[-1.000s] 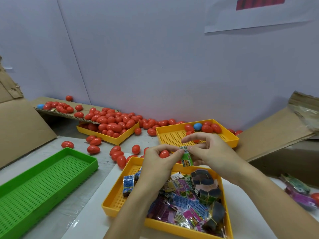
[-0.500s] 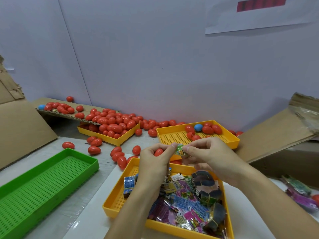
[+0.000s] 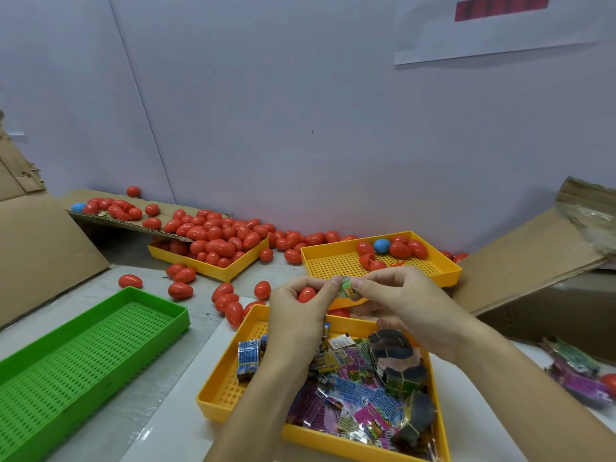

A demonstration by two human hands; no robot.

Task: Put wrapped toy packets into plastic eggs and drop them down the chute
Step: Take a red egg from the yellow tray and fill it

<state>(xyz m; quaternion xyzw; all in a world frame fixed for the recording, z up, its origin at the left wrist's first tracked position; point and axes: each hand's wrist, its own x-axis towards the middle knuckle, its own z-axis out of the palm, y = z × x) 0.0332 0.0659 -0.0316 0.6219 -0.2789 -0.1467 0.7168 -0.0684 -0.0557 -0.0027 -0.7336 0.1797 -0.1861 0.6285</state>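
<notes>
Pinching a green wrapped packet [image 3: 346,287] between both hands above the near yellow tray [image 3: 213,396]: left hand [image 3: 296,315] curled, thumb and forefinger on the packet's left end, with a red egg half [image 3: 306,294] cupped in the palm behind; right hand [image 3: 403,301] gripping the packet's right end with thumb and forefinger, remaining fingers folded under. Hard to tell, from this angle, whether the packet's lower edge has entered the egg half or only sits beside its rim.

Likely risks from here:
- Springing back out of the shell, since crinkled foil resists folding and looks longer than the opening; snagging the closing seam would follow.
- Slipping of the smooth egg half from the palm while both fingertip pairs are busy with the packet, dropping it among the loose wrapped packets [image 3: 350,398] below, or onto the table.
- Needing a matching half: probably from the far yellow tray [image 3: 443,266], where open halves seem to lie beside whole red eggs and one blue egg [image 3: 381,245]; reaching with a full hand could knock those.
- Rolling away after release, given the many red eggs [image 3: 213,236] heaped in the left yellow tray and scattered across the table near the green tray [image 3: 83,358]; missing the cardboard chute [image 3: 110,220] at far left would add to the strays.
</notes>
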